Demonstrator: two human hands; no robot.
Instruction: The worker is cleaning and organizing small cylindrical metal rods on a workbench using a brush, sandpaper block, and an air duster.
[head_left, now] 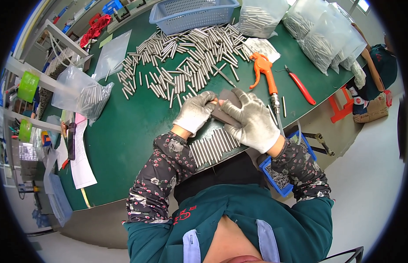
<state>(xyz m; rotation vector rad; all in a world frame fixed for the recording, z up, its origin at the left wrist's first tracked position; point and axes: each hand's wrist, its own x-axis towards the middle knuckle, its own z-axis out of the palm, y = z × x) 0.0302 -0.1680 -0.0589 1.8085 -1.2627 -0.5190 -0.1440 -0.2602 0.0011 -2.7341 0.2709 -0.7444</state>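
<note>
Both my hands wear whitish gloves with greyed palms and fingers. My right hand (255, 120) grips a flat dark grey-brown pad (226, 115), perhaps an abrasive one, its fingers bent over the top. Close against it on the left, my left hand (194, 114) is closed in a pinch; what its fingertips hold is hidden. Just below the hands, a row of metal pins (215, 147) lies side by side along the table's near edge. Beyond the hands spreads a large loose heap of similar pins (191, 57).
On the green table (120, 144) lie an orange air blow gun (264, 72) with its hose and red-handled pliers (300, 85). Bags of pins (309, 39) and a blue basket (191, 17) stand behind. Blue bins (278, 177) sit below the right edge. A person (381, 65) is at far right.
</note>
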